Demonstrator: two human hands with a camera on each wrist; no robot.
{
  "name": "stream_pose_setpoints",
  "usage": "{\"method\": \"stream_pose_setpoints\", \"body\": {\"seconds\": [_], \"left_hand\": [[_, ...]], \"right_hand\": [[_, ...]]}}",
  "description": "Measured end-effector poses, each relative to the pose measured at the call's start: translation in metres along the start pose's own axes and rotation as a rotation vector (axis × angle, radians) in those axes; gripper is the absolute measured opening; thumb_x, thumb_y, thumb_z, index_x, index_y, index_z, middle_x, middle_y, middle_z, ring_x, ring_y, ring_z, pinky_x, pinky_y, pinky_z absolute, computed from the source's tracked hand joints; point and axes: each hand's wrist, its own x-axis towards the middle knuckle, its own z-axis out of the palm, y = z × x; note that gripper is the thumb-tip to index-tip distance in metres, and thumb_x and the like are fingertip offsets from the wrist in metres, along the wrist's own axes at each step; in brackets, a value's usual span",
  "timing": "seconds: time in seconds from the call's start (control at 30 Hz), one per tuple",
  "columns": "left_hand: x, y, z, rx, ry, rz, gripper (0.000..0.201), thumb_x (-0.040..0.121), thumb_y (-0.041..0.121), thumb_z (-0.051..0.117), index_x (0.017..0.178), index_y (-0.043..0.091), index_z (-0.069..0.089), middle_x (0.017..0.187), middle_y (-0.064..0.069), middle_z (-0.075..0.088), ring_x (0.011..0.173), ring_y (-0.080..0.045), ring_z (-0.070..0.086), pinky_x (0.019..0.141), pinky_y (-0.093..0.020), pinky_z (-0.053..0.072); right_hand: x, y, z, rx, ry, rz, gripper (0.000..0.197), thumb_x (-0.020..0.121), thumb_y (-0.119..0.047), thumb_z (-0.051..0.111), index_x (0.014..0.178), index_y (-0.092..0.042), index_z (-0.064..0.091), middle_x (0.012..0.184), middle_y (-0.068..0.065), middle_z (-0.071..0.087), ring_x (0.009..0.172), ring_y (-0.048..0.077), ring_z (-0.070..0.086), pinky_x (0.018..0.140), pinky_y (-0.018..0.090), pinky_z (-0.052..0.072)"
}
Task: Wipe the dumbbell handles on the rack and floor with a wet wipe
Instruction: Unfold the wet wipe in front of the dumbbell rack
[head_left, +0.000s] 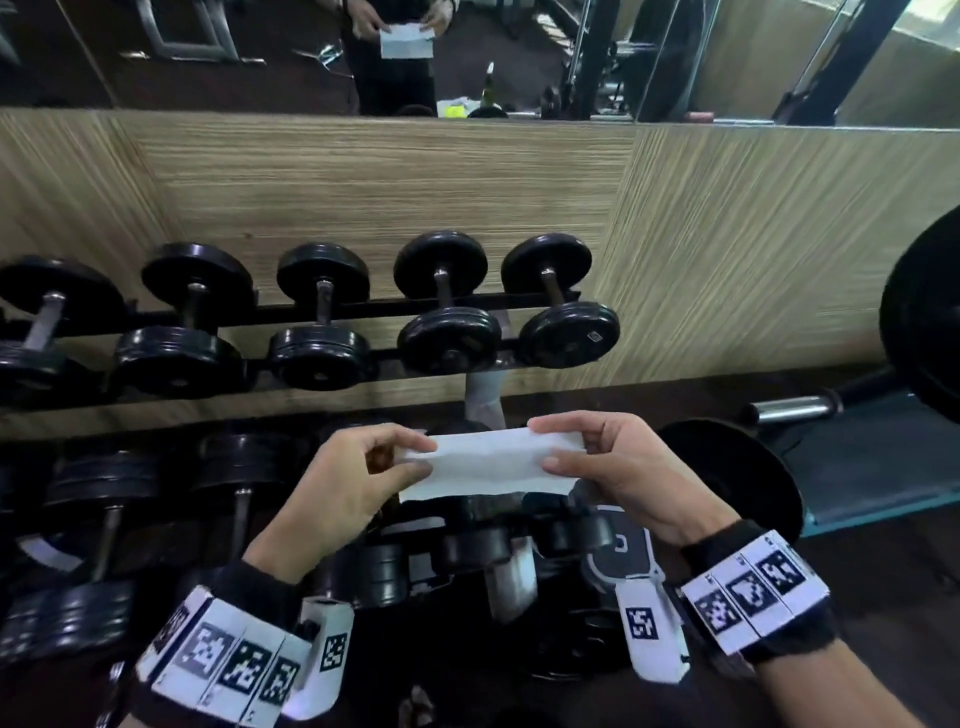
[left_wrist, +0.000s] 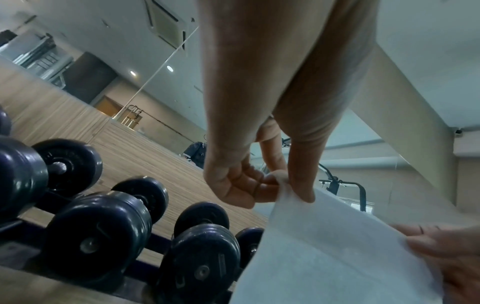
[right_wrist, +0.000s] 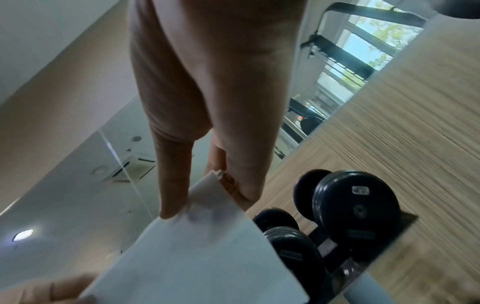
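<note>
A white wet wipe (head_left: 493, 463) is stretched flat between both hands at the centre of the head view. My left hand (head_left: 410, 460) pinches its left end between thumb and fingers, and my right hand (head_left: 545, 447) pinches the right end. The left wrist view shows the wet wipe (left_wrist: 330, 257) hanging from the left hand (left_wrist: 280, 185). In the right wrist view the wet wipe (right_wrist: 197, 257) runs down from the right hand (right_wrist: 197, 197). Beyond the hands, several black dumbbells (head_left: 447, 306) lie on a black rack (head_left: 291, 312). More dumbbells (head_left: 104, 519) sit below, near the floor.
A wood-panelled wall (head_left: 363, 182) rises behind the rack, with a mirror (head_left: 260, 52) above it. A big black weight plate (head_left: 924, 317) and a chrome bar end (head_left: 795, 408) stand at the right, beside a bench pad (head_left: 878, 467).
</note>
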Motion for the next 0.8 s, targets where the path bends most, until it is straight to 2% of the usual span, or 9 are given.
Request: {"method": "stream_pose_setpoints", "body": {"seconds": [0.1, 0.17, 0.3, 0.43, 0.53, 0.6, 0.67, 0.73, 0.8], "left_hand": [[0.015, -0.003, -0.012, 0.068, 0.051, 0.029, 0.007, 0.086, 0.029, 0.074, 0.092, 0.031, 0.076, 0.075, 0.020, 0.065, 0.069, 0.000, 0.058, 0.068, -0.012, 0.044], [0.023, -0.005, -0.019, 0.106, 0.065, 0.034, 0.006, 0.086, 0.034, 0.072, 0.091, 0.032, 0.076, 0.081, 0.012, 0.065, 0.075, 0.001, 0.059, 0.073, -0.013, 0.043], [0.039, -0.007, -0.028, 0.112, 0.095, 0.025, 0.011, 0.088, 0.038, 0.068, 0.089, 0.029, 0.073, 0.095, 0.011, 0.063, 0.084, 0.001, 0.058, 0.074, -0.007, 0.042], [0.054, -0.003, -0.029, -0.112, 0.068, -0.030, 0.021, 0.091, 0.039, 0.061, 0.090, 0.022, 0.073, 0.095, 0.001, 0.072, 0.086, -0.008, 0.067, 0.075, -0.013, 0.049], [0.069, -0.002, -0.025, -0.216, 0.042, -0.046, 0.029, 0.093, 0.040, 0.058, 0.091, 0.016, 0.072, 0.092, -0.010, 0.072, 0.085, -0.020, 0.068, 0.083, -0.028, 0.051], [0.081, -0.002, -0.022, -0.274, 0.055, -0.066, 0.029, 0.094, 0.040, 0.058, 0.091, 0.015, 0.072, 0.094, -0.022, 0.067, 0.081, -0.024, 0.062, 0.080, -0.036, 0.051], [0.095, -0.001, -0.021, -0.309, 0.073, -0.086, 0.026, 0.093, 0.040, 0.059, 0.094, 0.018, 0.073, 0.095, -0.027, 0.065, 0.080, -0.026, 0.059, 0.081, -0.048, 0.052], [0.110, 0.000, -0.020, -0.315, 0.099, -0.096, 0.022, 0.092, 0.040, 0.060, 0.099, 0.024, 0.072, 0.095, -0.027, 0.065, 0.079, -0.025, 0.058, 0.079, -0.046, 0.052], [0.126, 0.001, -0.018, -0.300, 0.113, -0.095, 0.020, 0.092, 0.038, 0.061, 0.109, 0.030, 0.069, 0.089, -0.021, 0.068, 0.080, -0.019, 0.062, 0.079, -0.028, 0.050]], "right_hand": [[0.019, -0.007, 0.004, -0.131, 0.034, -0.024, 0.027, 0.079, -0.020, 0.084, 0.105, -0.018, 0.078, 0.090, 0.020, 0.070, 0.080, 0.024, 0.059, 0.081, 0.039, 0.048], [0.028, -0.014, 0.005, -0.246, 0.039, -0.046, 0.011, 0.089, -0.021, 0.075, 0.097, -0.016, 0.079, 0.092, 0.020, 0.074, 0.077, 0.016, 0.063, 0.078, 0.033, 0.050], [0.049, -0.017, -0.001, -0.414, 0.088, -0.070, 0.020, 0.092, -0.038, 0.069, 0.087, -0.021, 0.078, 0.091, 0.008, 0.071, 0.078, 0.008, 0.062, 0.076, 0.027, 0.048], [0.071, -0.015, -0.002, -0.290, 0.130, -0.081, 0.026, 0.095, -0.033, 0.064, 0.097, -0.010, 0.076, 0.102, 0.002, 0.074, 0.087, 0.010, 0.066, 0.083, 0.028, 0.052], [0.087, -0.014, -0.003, -0.141, 0.130, -0.072, 0.032, 0.098, -0.032, 0.061, 0.096, -0.002, 0.073, 0.099, 0.018, 0.074, 0.085, 0.020, 0.065, 0.083, 0.037, 0.052], [0.100, -0.014, -0.005, -0.053, 0.141, -0.060, 0.027, 0.099, -0.027, 0.060, 0.099, -0.005, 0.074, 0.100, 0.020, 0.073, 0.086, 0.019, 0.065, 0.079, 0.034, 0.053], [0.113, -0.016, -0.009, 0.016, 0.139, -0.037, 0.019, 0.098, -0.022, 0.060, 0.105, -0.012, 0.075, 0.095, 0.011, 0.075, 0.082, 0.016, 0.065, 0.070, 0.026, 0.054], [0.125, -0.021, -0.015, 0.095, 0.136, -0.027, 0.020, 0.097, -0.016, 0.061, 0.115, -0.016, 0.072, 0.090, 0.010, 0.074, 0.076, 0.015, 0.065, 0.062, 0.024, 0.054], [0.137, -0.025, -0.027, 0.181, 0.118, -0.030, 0.028, 0.095, -0.014, 0.063, 0.122, -0.020, 0.069, 0.089, 0.014, 0.072, 0.076, 0.017, 0.066, 0.063, 0.027, 0.057]]}}
